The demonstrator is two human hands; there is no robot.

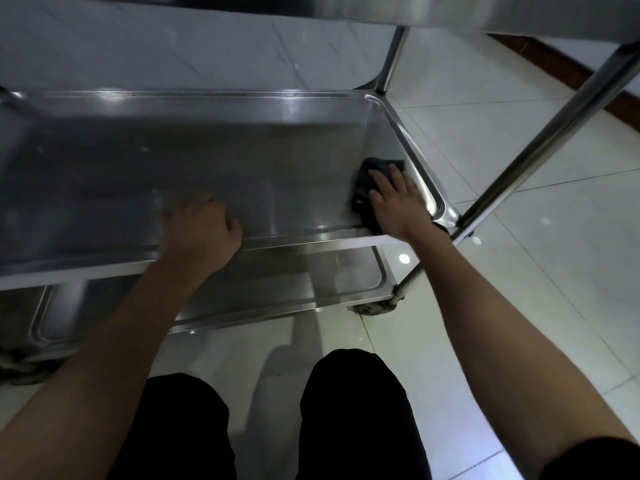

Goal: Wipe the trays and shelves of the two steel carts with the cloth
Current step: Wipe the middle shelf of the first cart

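A steel cart's middle shelf [207,161] fills the view, a shallow tray with a raised rim. My right hand [394,199] lies flat, fingers straight, pressing a dark cloth [367,181] onto the shelf's near right corner. My left hand [201,230] grips the shelf's front rim [311,242], its fingers curled over the edge. Below hangs the bottom shelf [329,275]. The underside of the top tray [519,15] crosses the upper edge of the view.
Steel posts [540,143] rise at the cart's right corners, with a caster [374,308] at the bottom. Pale floor tiles [519,271] spread to the right. A marble-look wall [173,46] stands behind. My knees in black trousers [349,410] are close to the cart.
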